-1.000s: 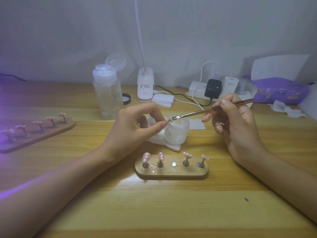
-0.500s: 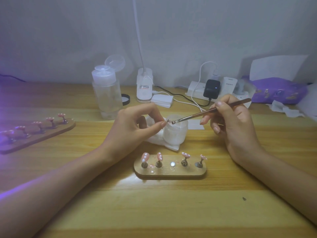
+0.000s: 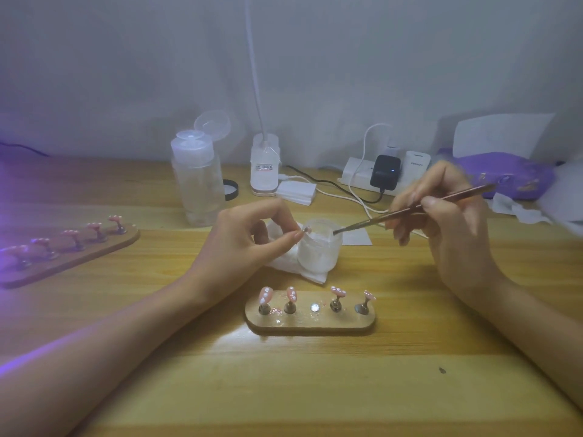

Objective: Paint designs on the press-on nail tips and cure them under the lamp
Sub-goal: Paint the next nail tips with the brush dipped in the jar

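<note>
Here, nail tip (image 3: 307,229) pinched by left hand (image 3: 249,244)

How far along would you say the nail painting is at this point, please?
Done, seemingly: five tips on the far holder sit in purple light; four dotted tips stand on the near holder. In hand: the left hand pinches a fifth tip while the right hand holds the brush at the jar. Left: painting that tip, refilling the empty slot, curing this set.

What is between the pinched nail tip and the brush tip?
Head view: only the top of the frosted jar, between the nail tip in the left hand and the brush in the right hand.
</note>
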{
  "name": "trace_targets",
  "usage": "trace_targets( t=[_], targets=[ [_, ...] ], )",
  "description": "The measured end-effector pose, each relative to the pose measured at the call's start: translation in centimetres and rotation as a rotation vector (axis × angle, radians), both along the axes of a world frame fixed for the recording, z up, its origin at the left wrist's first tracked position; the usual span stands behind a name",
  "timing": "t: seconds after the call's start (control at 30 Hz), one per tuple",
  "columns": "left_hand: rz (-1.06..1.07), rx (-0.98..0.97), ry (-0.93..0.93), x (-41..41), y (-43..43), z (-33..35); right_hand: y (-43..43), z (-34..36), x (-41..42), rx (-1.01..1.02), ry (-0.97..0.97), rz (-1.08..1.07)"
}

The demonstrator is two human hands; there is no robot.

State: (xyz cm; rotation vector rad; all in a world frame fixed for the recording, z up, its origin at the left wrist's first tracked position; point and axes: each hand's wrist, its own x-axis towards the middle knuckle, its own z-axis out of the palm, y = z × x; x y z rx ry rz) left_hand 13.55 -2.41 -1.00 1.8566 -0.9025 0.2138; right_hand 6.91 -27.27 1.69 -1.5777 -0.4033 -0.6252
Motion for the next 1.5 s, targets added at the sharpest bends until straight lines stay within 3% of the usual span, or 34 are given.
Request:
trace_targets(
  t=[0.27,0.47,0.57,0.63,0.83,1.0,1.5],
  targets=[
    [0.023,0.019,0.007,0.0,0.1,0.0,-1.0,-0.2,0.2,0.024,-0.022,-0.025],
    [0.151,-0.481,0.295,-0.2,1.1,2.3,-0.9,-0.6,0.6,0.295,0.078,-0.039],
    [0.203,-0.502,0.281,-0.9,1.4,2.9,-0.7,-1.1,0.8,0.378,0.147,-0.057],
    [0.093,-0.499,0.218,-2.0,1.0,3.5,-0.7,-1.2,0.9,0.401,0.159,-0.054],
    [-0.162,0.006,-0.280,-5.0,-0.7,5.5,-0.8,-1.4,1.1,0.455,0.188,-0.062],
    [-0.087,0.249,-0.420,-6.2,-0.5,2.8,-0.9,-1.5,1.4,0.496,0.210,-0.072],
    [0.122,0.416,-0.004,-6.6,0.0,0.9,-0.8,-1.6,1.5,0.469,0.230,-0.065]
  ],
)
